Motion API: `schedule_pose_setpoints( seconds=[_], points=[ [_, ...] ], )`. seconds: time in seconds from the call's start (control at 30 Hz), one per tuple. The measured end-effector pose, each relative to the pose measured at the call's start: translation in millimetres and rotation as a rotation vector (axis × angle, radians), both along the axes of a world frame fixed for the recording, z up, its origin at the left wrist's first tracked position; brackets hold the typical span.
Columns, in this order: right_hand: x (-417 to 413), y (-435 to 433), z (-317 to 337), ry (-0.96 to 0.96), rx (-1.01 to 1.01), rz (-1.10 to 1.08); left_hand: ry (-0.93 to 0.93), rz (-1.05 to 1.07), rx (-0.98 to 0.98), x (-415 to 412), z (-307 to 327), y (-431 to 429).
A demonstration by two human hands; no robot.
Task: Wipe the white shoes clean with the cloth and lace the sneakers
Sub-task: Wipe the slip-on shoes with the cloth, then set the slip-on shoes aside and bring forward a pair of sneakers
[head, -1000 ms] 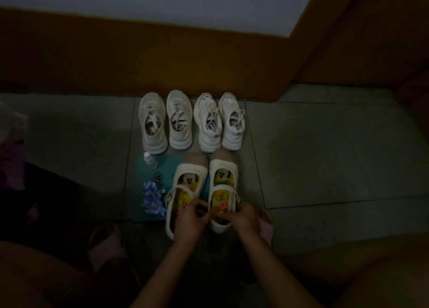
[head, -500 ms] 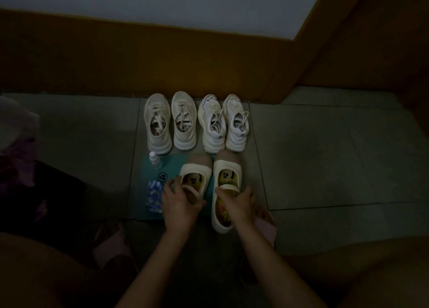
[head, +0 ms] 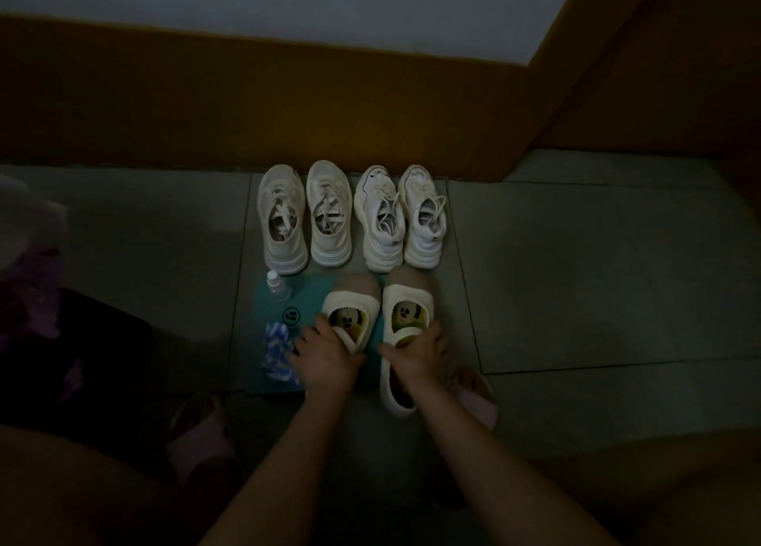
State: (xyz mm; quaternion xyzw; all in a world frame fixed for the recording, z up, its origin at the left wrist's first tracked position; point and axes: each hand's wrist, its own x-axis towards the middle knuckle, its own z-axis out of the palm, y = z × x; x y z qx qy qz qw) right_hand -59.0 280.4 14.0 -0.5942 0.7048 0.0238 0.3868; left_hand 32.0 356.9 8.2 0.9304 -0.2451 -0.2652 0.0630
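Note:
Two white strap shoes with cartoon insoles lie on a teal mat [head: 309,298]. My left hand [head: 327,352] grips the left strap shoe [head: 350,306] over its strap and rear. My right hand [head: 416,352] holds the right strap shoe [head: 405,298] at its strap. A blue-and-white cloth [head: 278,352] lies crumpled on the mat, just left of my left hand. Behind them stand two pairs of white sneakers: the left pair [head: 304,216] with laces tucked inside, the right pair [head: 401,216] with loose laces.
A small clear spray bottle [head: 276,286] stands on the mat's far left corner. A brown skirting wall [head: 288,105] runs behind the sneakers. My feet in pink slippers [head: 199,438] sit near the mat. Dark and purple bundles [head: 37,282] lie at left.
Both hands have slid forward along the strap shoes, from the heels up to the straps. The shoes have shifted slightly farther onto the mat.

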Motion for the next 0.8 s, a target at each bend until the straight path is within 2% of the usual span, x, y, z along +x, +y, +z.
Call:
schedule_pose_setpoints(
  seconds=[0.23, 0.4, 0.57, 0.8],
  points=[
    [-5, -12, 0, -0.055, 0.001, -0.036, 0.001, 0.077, -0.157, -2, 3, -9],
    [-10, -33, 8, -0.162, 0.012, -0.074, 0.058, 0.185, -0.303, -4, 19, -33],
    [-16, -83, 35, -0.227, -0.049, -0.044, 0.096, 0.205, -0.420, -3, 40, -95],
    [-30, -191, 74, -0.205, -0.179, -0.041, 0.135, 0.183, -0.454, -6, 69, -204]
  ],
)
